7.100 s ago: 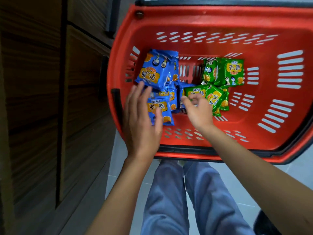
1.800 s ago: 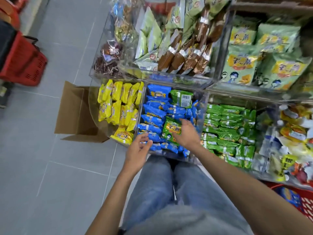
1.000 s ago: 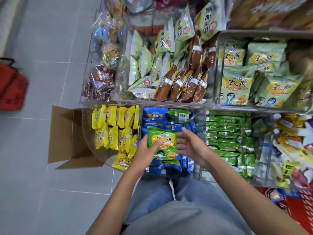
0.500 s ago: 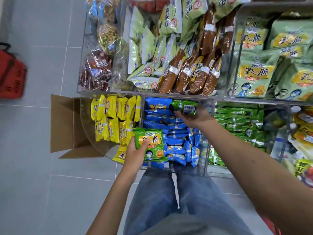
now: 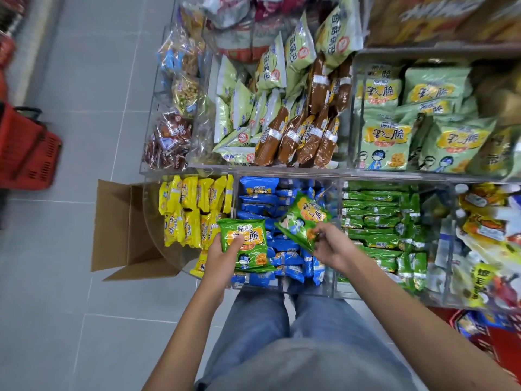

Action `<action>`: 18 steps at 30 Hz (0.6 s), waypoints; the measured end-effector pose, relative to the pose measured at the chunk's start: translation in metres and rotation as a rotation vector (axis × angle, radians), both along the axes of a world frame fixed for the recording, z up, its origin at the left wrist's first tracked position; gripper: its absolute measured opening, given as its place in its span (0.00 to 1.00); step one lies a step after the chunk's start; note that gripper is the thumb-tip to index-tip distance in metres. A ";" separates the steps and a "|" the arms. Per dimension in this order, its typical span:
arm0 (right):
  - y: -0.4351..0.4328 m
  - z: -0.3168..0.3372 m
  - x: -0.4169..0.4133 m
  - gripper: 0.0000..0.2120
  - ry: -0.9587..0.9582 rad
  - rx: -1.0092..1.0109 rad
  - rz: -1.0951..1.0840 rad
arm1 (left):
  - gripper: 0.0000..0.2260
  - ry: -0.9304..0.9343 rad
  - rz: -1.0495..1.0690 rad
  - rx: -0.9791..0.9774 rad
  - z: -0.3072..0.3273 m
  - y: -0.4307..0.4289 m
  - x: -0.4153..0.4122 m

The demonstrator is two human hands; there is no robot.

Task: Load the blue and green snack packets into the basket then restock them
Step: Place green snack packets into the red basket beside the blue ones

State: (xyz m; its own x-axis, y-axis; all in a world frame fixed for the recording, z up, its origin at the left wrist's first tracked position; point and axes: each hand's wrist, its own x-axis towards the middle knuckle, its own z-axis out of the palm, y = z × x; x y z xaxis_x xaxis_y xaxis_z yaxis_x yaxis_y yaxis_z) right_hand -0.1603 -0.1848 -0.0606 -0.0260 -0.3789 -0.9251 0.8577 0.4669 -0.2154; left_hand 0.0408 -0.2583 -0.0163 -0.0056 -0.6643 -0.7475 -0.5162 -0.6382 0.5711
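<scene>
My left hand [image 5: 222, 256] grips a green snack packet [image 5: 248, 244] above the front of the clear bin of blue packets [image 5: 258, 198]. My right hand [image 5: 329, 244] pinches a second green packet [image 5: 301, 218], tilted over the same bin. The bin of green packets [image 5: 377, 218] lies just right of my right hand. Part of a red basket [image 5: 496, 334] with blue packets shows at the lower right edge.
Yellow packets [image 5: 191, 213] fill the bin on the left. An open cardboard box [image 5: 121, 230] stands on the grey floor beside it. Another red basket [image 5: 25, 153] sits far left. The upper shelf holds pale green bags [image 5: 386, 136] and brown packs [image 5: 307, 128].
My right hand took a green packet from the back of the blue bin and drew it toward me. The left hand still holds its green packet, a little to the right.
</scene>
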 end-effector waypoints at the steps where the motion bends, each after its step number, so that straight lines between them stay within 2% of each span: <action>1: 0.008 0.005 0.003 0.09 0.045 -0.027 0.024 | 0.35 0.001 -0.006 -0.008 0.003 0.001 0.003; 4: 0.024 0.021 0.019 0.08 0.120 -0.124 0.040 | 0.34 0.051 -0.027 -0.018 0.011 0.001 0.018; 7: 0.037 0.020 0.035 0.24 0.218 -0.140 0.030 | 0.32 0.083 -0.093 -0.032 0.016 -0.001 0.035; 8: 0.041 0.021 0.043 0.24 0.255 -0.142 0.024 | 0.30 0.093 -0.122 -0.039 0.017 -0.003 0.042; 11: 0.049 0.029 0.075 0.15 0.369 -0.161 -0.053 | 0.29 0.109 -0.218 -0.011 0.015 -0.013 0.062; 12: 0.054 0.031 0.087 0.15 0.412 -0.136 -0.102 | 0.28 0.102 -0.257 0.010 0.013 -0.016 0.069; 13: 0.061 0.032 0.099 0.18 0.443 -0.116 -0.152 | 0.25 0.104 -0.301 0.025 0.012 -0.020 0.074; 15: 0.078 0.036 0.124 0.23 0.460 -0.108 -0.244 | 0.12 0.129 -0.399 0.045 0.011 -0.028 0.077; 16: 0.089 0.040 0.136 0.23 0.467 -0.108 -0.276 | 0.07 0.130 -0.459 0.049 0.013 -0.029 0.075; 18: 0.116 0.046 0.159 0.19 0.495 -0.069 -0.318 | 0.05 0.117 -0.624 0.028 0.016 -0.025 0.067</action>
